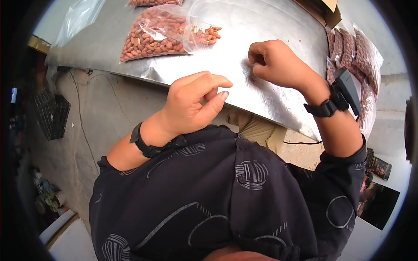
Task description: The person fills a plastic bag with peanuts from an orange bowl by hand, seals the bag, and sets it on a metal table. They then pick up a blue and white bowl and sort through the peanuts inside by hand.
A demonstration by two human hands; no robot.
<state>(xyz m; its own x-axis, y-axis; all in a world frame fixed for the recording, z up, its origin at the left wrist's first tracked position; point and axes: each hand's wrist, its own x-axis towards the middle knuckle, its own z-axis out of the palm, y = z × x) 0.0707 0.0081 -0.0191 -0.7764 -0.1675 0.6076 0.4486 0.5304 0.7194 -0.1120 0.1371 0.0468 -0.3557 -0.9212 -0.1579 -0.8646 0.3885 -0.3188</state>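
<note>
Over the front edge of the metal table (226, 65), my left hand (193, 100) is raised with its index finger and thumb apart and nothing between them. My right hand (278, 63) is above the metal surface, its fingers curled toward the thumb; whether something small is in them is too hard to make out. Beyond my left hand lies a clear plastic bag (154, 35) of reddish nuts, its mouth turned to the right. A few loose nuts (212, 34) show at the bag's mouth.
Several filled bags of nuts (355, 52) are stacked at the table's right end. A cardboard box (326, 13) stands at the back right. An empty-looking plastic bag (80, 19) lies at the far left. A black crate (53, 113) is on the floor at left.
</note>
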